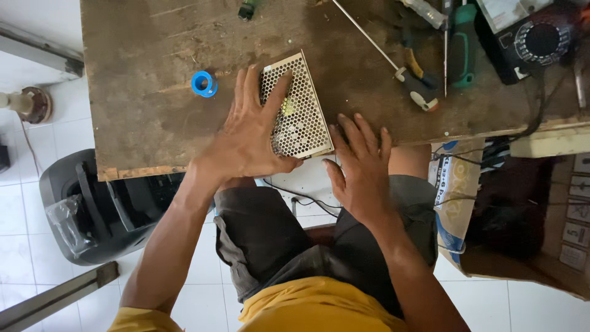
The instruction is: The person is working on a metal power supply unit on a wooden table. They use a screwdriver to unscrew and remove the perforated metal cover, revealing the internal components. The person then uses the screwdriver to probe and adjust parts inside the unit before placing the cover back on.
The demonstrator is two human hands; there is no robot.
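perforated metal box [299, 110], one only, lies flat near the front edge of the worn wooden table [147, 55], its cream mesh lid up and one corner just at the table's rim. your left hand [249, 136] lies spread over its left half, fingers fanned wide and palm pressing down, thumb reaching to the near corner; it covers the box rather than closing around it. your right hand [362, 169] hovers just beside the box's near right corner, fingers loosely spread and holding nothing, over the table's edge and your lap. one blue spool [204, 83] sits on the table just left of your left hand, apart from it. to the right you have one long thin metal rod [365, 34] running diagonally, one screwdriver with a green handle [462, 46], and one tool with a yellow and white grip [418, 80] between them. one black meter with a round dial [534, 40] sits at the far right corner. below the table at your right stands one cardboard box [458, 197] with a blue and white printed label on its side, wires trailing across it. one black bin [92, 209] stands on the white tile floor at your left.
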